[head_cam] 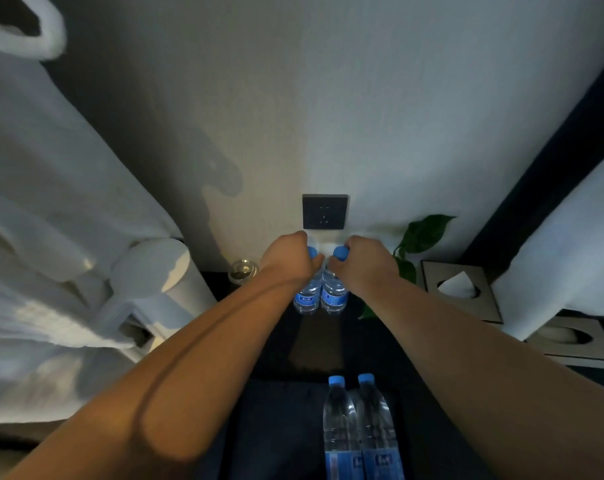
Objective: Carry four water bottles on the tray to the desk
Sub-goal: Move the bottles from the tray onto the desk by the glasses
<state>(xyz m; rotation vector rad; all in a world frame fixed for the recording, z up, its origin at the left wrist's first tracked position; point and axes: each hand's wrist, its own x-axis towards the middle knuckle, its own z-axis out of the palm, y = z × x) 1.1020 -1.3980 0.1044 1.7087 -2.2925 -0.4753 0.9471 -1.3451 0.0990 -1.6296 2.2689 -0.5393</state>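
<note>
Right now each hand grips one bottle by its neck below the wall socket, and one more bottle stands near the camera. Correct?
Not quite: the head view shows two bottles near the camera, near-left bottle and near-right bottle. The rest holds: left hand grips far-left bottle, right hand grips far-right bottle, by the necks, below the wall socket.

Dim, bluish light; the wall (397,98) is brighter at right and darker at left. A soft shadow crosses the left forearm (176,368), and wide-angle distortion bends the blurred edges.
</note>
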